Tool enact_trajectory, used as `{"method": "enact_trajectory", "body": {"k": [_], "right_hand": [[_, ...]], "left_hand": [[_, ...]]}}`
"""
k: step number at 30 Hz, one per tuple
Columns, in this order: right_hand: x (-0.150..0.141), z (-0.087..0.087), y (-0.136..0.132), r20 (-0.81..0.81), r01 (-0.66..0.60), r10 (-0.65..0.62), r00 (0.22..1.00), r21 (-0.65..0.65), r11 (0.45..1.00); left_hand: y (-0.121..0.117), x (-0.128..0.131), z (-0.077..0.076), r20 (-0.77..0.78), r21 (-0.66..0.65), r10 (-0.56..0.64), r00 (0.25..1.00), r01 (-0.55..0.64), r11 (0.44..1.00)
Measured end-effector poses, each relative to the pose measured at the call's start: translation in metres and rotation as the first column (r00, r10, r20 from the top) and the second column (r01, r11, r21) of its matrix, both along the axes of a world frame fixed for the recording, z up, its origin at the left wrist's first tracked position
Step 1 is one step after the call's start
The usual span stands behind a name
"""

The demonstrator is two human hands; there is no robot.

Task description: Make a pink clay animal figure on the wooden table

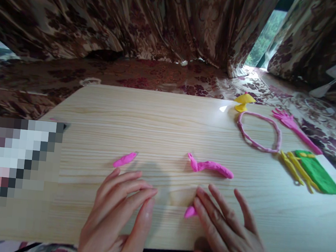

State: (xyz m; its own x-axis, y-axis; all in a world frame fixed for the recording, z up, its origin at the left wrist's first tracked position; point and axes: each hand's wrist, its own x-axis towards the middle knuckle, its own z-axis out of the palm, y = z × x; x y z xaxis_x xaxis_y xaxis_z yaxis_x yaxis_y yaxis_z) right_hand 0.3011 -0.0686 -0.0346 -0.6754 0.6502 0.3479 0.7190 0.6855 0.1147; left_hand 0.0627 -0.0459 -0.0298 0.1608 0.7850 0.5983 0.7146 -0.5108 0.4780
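Note:
My left hand (pixel 119 212) hovers over the near part of the table, its thumb and index fingertips meeting and nothing visible between them. My right hand (pixel 226 224) lies flat with fingers spread; its index and middle fingers rest over a small piece of pink modelling clay (pixel 190 212), whose tapered end pokes out to the left. Just beyond the right fingers is a longer bent pink clay roll (pixel 214 168), with a thin upturned left end. Past the left fingertips lies a short pink clay strip (pixel 124 159).
Along the table's (pixel 145 116) right side are a pink clay ring (pixel 279 141), a yellow lamp-like shape (pixel 244 101), a pink arm-shaped piece (pixel 303 136), yellow clay strips (pixel 293 169) and a green clay slab (pixel 320 174). A pixelated patch covers the left. Patterned curtains (pixel 166 23) hang behind.

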Motion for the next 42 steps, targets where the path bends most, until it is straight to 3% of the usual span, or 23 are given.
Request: {"method": "enact_trajectory", "body": {"k": [4,11,16,20,25,31,42], "right_hand": [[0.001,-0.001,-0.002,0.017,-0.045,0.045,0.999,0.024,0.999],[0.01,-0.002,-0.007,-0.065,-0.043,0.041,0.997,-0.021,0.999],[0.019,0.0,-0.008,-0.071,-0.033,0.032,0.997,-0.007,0.999],[0.021,-0.004,-0.01,-0.125,-0.021,0.021,0.992,0.0,1.0],[0.025,0.0,-0.011,-0.216,0.007,-0.013,0.976,-0.026,1.0],[0.03,0.008,-0.01,-0.261,0.066,-0.06,0.963,0.013,0.998],[0.002,-0.004,-0.013,-0.236,0.102,-0.079,0.969,0.086,0.991]], "left_hand": [[-0.004,0.007,0.001,-0.025,-0.045,-0.009,1.0,0.008,0.999],[-0.01,0.032,0.002,-0.096,-0.139,-0.209,0.973,0.195,0.971],[-0.008,0.037,0.003,-0.032,-0.167,-0.174,0.984,0.166,0.972],[-0.008,0.041,0.002,-0.031,-0.146,-0.21,0.977,0.204,0.968],[-0.008,0.051,0.004,-0.049,-0.216,-0.227,0.973,0.211,0.953],[-0.002,0.048,0.007,-0.033,-0.15,-0.162,0.986,0.155,0.976],[-0.006,0.04,0.005,-0.069,-0.199,-0.2,0.977,0.184,0.963]]}}
